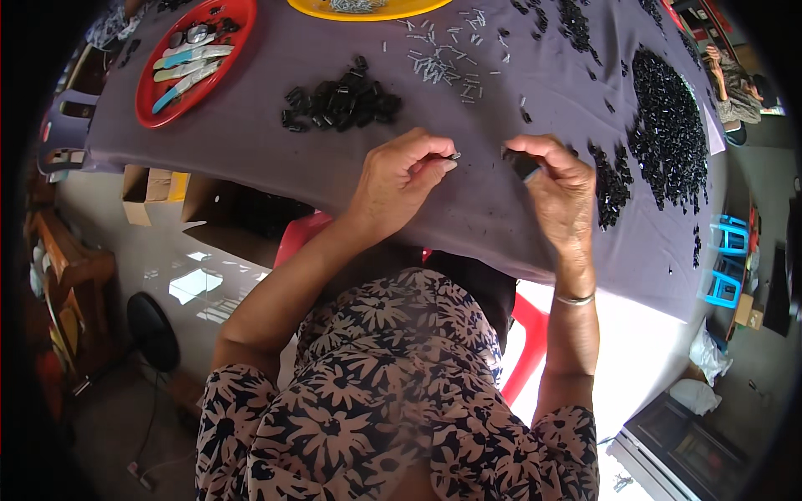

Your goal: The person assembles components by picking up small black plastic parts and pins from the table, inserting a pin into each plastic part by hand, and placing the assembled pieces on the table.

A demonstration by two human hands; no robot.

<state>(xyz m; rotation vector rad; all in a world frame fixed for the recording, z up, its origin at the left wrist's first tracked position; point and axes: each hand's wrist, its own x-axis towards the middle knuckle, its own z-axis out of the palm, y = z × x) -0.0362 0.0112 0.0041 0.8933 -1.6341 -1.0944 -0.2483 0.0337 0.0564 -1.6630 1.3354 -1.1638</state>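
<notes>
My left hand (397, 179) is closed in a pinch just above the cloth, with a small silvery piece (454, 156) between thumb and forefinger. A short way to its right, my right hand (561, 188) is closed on a small dark piece (522, 164) held by the fingertips; its exact kind cannot be made out. The two hands are apart. Beyond my left hand lies a heap of small black plastic parts (341, 102). Thin silvery metal pins (439, 65) are scattered beyond the gap between my hands. A smaller heap of black parts (611, 185) lies right of my right hand.
The table has a purple-grey cloth (276, 167). A red tray (149, 107) at the far left holds blue-and-white-handled tools. A yellow tray (384, 13) of pins stands at the back. A large black-parts heap (668, 125) spreads at right. Cardboard boxes (159, 188) sit below the left edge.
</notes>
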